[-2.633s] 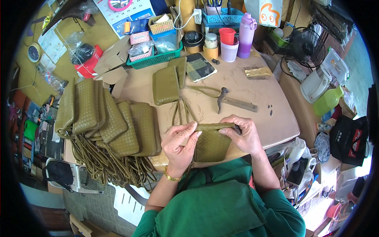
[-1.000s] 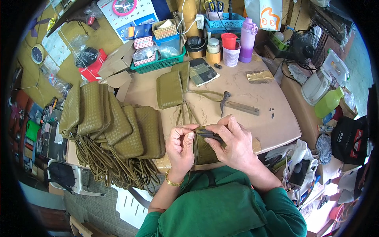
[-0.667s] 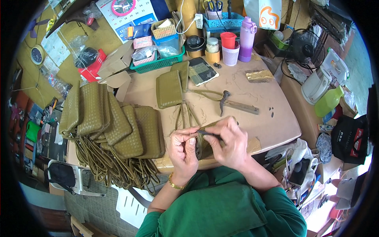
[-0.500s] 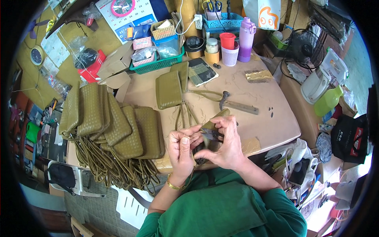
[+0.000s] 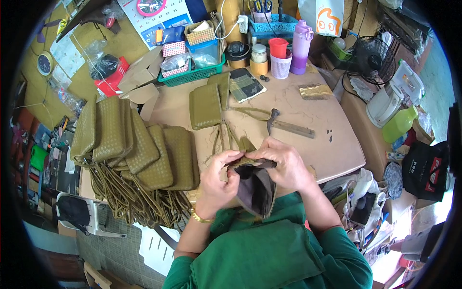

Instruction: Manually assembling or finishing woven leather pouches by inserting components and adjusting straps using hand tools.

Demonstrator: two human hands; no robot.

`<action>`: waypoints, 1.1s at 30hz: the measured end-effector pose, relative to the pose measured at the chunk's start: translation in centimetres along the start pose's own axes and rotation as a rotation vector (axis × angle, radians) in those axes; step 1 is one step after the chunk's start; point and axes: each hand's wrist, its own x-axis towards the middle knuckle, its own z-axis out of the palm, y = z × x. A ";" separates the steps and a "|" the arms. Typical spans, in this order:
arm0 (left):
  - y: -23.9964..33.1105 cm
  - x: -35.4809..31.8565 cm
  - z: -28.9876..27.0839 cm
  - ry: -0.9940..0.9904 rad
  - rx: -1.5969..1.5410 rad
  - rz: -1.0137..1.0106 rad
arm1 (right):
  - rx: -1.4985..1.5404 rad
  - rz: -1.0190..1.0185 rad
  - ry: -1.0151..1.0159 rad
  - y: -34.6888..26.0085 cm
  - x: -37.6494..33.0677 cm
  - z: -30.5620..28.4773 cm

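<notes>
At the near edge of the tabletop (image 5: 332, 147), left hand (image 5: 215, 182): pinching the open pouch (image 5: 257, 190) at its left.
Pouch: between both hands, gathered edge running left to right, dark inside showing nearward.
Right hand (image 5: 287, 164): gripping its right part, equally near.

Pouch (image 5: 256, 190) partly hidden behind the right hand (image 5: 286, 163)
</notes>
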 end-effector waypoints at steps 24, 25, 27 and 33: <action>-1.4 -0.3 0.5 -0.137 0.092 -0.183 | 0.876 0.448 -0.343 6.0 -1.9 4.2; -2.1 -0.7 0.8 -0.113 -0.040 -0.333 | 0.827 0.462 -0.323 6.0 -2.0 4.3; -3.0 -1.2 1.2 -0.088 -0.172 -0.485 | 0.780 0.476 -0.304 5.7 -2.1 4.6; -3.6 -1.7 1.9 -0.033 -0.125 -0.544 | -0.148 0.293 0.073 0.7 -3.0 3.3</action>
